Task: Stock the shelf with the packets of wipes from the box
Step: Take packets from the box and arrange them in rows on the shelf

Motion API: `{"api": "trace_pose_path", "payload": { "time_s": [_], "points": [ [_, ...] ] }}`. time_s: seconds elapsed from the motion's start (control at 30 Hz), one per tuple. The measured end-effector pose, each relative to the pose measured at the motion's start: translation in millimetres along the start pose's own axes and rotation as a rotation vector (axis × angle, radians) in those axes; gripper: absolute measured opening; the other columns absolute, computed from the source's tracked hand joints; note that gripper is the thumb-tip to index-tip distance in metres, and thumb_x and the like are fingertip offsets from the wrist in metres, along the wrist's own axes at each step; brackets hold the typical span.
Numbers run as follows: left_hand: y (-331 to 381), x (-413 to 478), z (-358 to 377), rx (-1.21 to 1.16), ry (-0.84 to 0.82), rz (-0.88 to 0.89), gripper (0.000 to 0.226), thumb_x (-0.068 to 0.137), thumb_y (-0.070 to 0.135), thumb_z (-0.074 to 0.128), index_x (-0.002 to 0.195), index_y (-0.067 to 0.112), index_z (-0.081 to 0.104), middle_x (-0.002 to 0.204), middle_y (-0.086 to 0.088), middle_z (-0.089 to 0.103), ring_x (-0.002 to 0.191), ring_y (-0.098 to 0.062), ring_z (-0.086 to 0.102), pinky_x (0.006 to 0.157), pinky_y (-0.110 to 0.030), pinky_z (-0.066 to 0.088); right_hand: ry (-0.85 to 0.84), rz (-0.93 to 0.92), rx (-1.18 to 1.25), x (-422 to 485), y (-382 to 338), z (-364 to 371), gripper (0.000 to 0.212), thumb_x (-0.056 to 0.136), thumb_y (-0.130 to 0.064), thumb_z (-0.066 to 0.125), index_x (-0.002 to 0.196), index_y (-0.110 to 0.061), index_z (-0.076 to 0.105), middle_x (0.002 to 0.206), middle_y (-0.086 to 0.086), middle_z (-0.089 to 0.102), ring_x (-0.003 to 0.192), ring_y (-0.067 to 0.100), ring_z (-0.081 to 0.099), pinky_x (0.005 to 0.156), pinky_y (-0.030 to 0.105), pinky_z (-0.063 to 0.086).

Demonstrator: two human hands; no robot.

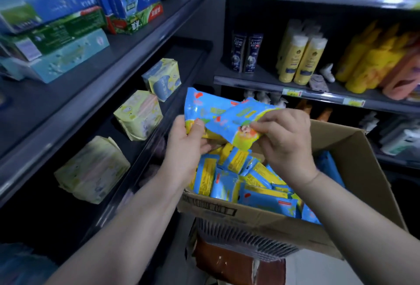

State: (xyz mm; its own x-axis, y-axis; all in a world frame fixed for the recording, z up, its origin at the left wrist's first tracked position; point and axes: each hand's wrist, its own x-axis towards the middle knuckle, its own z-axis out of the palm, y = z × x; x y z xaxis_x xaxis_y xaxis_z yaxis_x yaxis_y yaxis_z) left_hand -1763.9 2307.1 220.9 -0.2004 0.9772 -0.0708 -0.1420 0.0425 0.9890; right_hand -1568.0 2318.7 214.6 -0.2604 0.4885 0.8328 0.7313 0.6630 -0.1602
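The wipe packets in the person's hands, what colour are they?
The plastic wipe packets are bright blue with yellow patches; head view shows them best.

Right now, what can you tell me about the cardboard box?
The cardboard box is plain brown card with dark print along its near wall. Its top is open, one flap standing up on the far right. It rests, tilted, on a grey slatted crate and is nearly full of loose blue-and-yellow wipe packets.

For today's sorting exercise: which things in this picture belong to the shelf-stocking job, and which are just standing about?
Job: left hand gripping one blue packet; right hand gripping a second packet; loose packets in the cardboard box.
Just there: dark shampoo bottles, yellow bottles, pale green packs, stacked cartons top left.
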Motion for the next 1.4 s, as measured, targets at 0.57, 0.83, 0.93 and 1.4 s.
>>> {"api": "trace_pose_path", "payload": {
  "time_s": [0.57, 0.83, 0.93, 1.4],
  "points": [
    [16, -132, 3, -0.122, 0.154, 0.101, 0.014, 0.092, 0.004, 0.055, 0.099, 0.017, 0.054, 0.096, -0.004, 0.068, 0.089, -0.021, 0.069, 0.074, -0.045, 0.058, -0.499, 0.126, 0.218, -8, -44, -84, 0.064, 0.077, -0.052, 0.066, 0.132, -0.024, 0.051, 0.140, 0.002, 0.042, 0.128, 0.021, 0.038, 0.105, 0.034, 0.029],
    [22, -227, -47, -0.173, 0.352, 0.142, 0.020, 0.093, 0.004, 0.053, 0.108, 0.016, 0.058, 0.107, -0.006, 0.071, 0.096, -0.025, 0.069, 0.068, -0.039, 0.057, -0.746, 0.009, 0.508, 9, -121, -79, 0.062, 0.063, -0.036, 0.084, 0.117, -0.026, 0.054, 0.113, -0.005, 0.039, 0.102, 0.008, 0.045, 0.088, 0.030, 0.041],
    [30, -262, -74, -0.185, 0.476, 0.163, 0.023, 0.091, 0.008, 0.056, 0.113, 0.015, 0.057, 0.110, -0.004, 0.070, 0.099, -0.025, 0.068, 0.073, -0.043, 0.058, -0.768, -0.087, 0.522, 15, -160, -71, 0.050, 0.065, -0.033, 0.083, 0.107, -0.024, 0.058, 0.101, -0.004, 0.047, 0.094, 0.015, 0.050, 0.080, 0.030, 0.040],
    [77, -402, -216, -0.176, 0.887, 0.425, 0.020, 0.096, 0.010, 0.049, 0.115, 0.014, 0.055, 0.104, -0.002, 0.070, 0.094, -0.019, 0.068, 0.078, -0.038, 0.058, -0.863, -0.332, 0.823, 35, -383, -58, 0.019, 0.069, -0.029, 0.081, 0.084, -0.024, 0.071, 0.079, -0.014, 0.060, 0.083, 0.010, 0.055, 0.071, 0.025, 0.035]
  ]
}}
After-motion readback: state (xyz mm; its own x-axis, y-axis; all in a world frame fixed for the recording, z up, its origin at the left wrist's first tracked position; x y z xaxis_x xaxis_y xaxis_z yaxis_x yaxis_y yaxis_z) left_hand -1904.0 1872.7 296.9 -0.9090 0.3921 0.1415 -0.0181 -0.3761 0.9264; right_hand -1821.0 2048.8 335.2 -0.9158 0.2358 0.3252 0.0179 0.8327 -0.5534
